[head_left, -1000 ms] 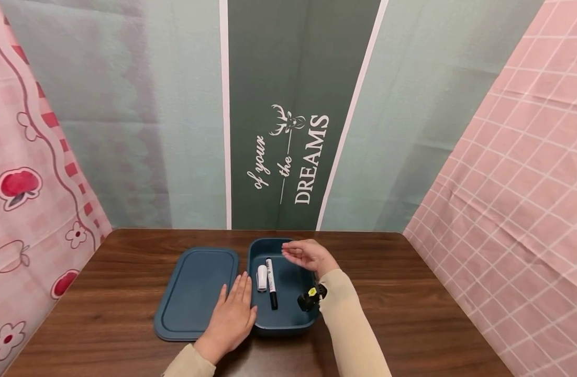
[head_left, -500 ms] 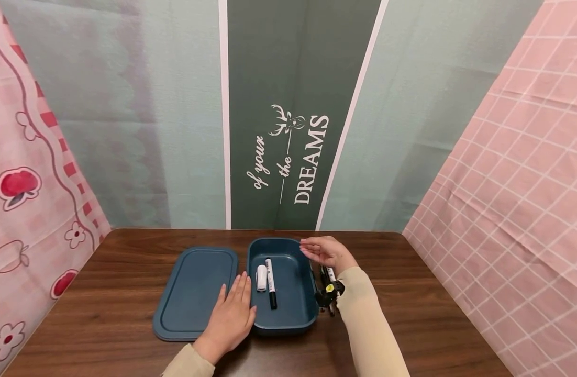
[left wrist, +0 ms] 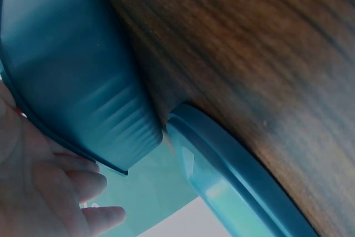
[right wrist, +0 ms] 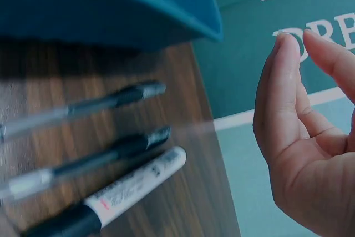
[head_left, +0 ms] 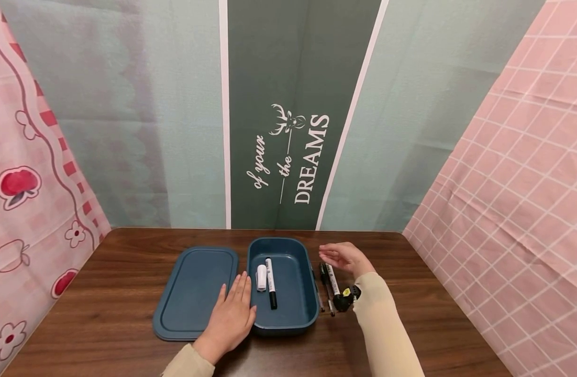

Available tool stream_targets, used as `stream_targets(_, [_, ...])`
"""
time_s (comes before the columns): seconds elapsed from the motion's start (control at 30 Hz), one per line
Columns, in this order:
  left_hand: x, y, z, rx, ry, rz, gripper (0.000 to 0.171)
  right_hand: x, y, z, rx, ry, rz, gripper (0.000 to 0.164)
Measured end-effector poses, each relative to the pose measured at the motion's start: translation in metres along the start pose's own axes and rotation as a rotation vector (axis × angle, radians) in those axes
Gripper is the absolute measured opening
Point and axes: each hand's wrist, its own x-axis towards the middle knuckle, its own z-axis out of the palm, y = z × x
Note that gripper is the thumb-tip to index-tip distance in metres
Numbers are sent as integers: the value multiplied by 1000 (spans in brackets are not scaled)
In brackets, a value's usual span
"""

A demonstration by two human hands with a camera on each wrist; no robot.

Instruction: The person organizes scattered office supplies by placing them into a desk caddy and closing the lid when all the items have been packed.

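Note:
A deep blue box (head_left: 293,325) stands on the table, holding a white marker with a black cap (head_left: 272,285) and a short white object (head_left: 262,278) beside it. My left hand (head_left: 229,317) rests along the box's left rim with fingers straight. To the right of the box, my right hand (head_left: 345,258) hovers over the table; in the right wrist view its thumb and fingertips come close together with nothing between them. Below that hand lie two pens, a nearer pen (right wrist: 94,159) and a farther pen (right wrist: 89,105), and another white marker (right wrist: 138,187).
A flat blue lid (head_left: 199,293) lies on the wooden table (head_left: 123,293) just left of the box. Behind the table hangs a green curtain (head_left: 269,63); pink cloth (head_left: 519,199) borders the right side.
My right hand has moved right, from over the box to above the table beside it, uncovering the pens and marker there. The left hand has stayed in place.

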Motion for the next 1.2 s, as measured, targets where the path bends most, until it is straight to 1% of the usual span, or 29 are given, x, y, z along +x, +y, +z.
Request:
stream_targets(0.03, [0,0,0,1,-2,0,57,7,5,-8,15,-36,-14,13])
stream_targets(0.07, [0,0,0,2,-4,-1,57,7,7,-12,5,-51,-25,14])
stream_targets(0.13, [0,0,-1,3,-7,-2,57,6,9,-17,-42,-55,-49,16])
stream_targets(0.23, [0,0,-1,2,-10,-1,57,4,11,-19,-160,-18,-88,22])
stream_targets(0.27, [0,0,-1,1,-11,-2,57,-5,7,-12,-230,29,-89,24])
stream_targets(0.3, [0,0,-1,0,-14,-3,57,-8,5,-10,-285,51,-95,25])
stream_targets(0.4, [0,0,-1,-5,-22,-6,57,-7,9,-12,-424,77,-143,26])
stream_targets(0.43, [0,0,-1,-6,-22,-7,57,-5,10,-13,-454,89,-156,24])
stream_targets(0.53, [0,0,0,-8,-14,-4,57,1,17,-17,-590,153,-187,18])
stream_targets(0.6, [0,0,0,-6,-7,-1,57,0,17,-16,-693,190,-202,14])
stream_targets(0.67, [0,-1,0,-3,-5,0,57,-2,18,-17,-813,217,-213,18])
stream_targets(0.77, [0,0,0,-2,-9,-1,57,-6,19,-17,-960,227,-225,29])
stream_targets(0.87, [0,0,-1,-1,-8,0,56,-8,22,-16,-1039,242,-209,36])
stream_targets(1.03, [0,0,-1,1,1,5,56,-6,30,-17,-1093,286,-130,42])
stream_targets(1.13, [0,0,-1,-2,-1,6,56,-4,35,-18,-1089,304,-95,44])
stream_targets(1.2, [0,0,-1,-3,-3,4,56,-4,37,-18,-1076,315,-89,44])
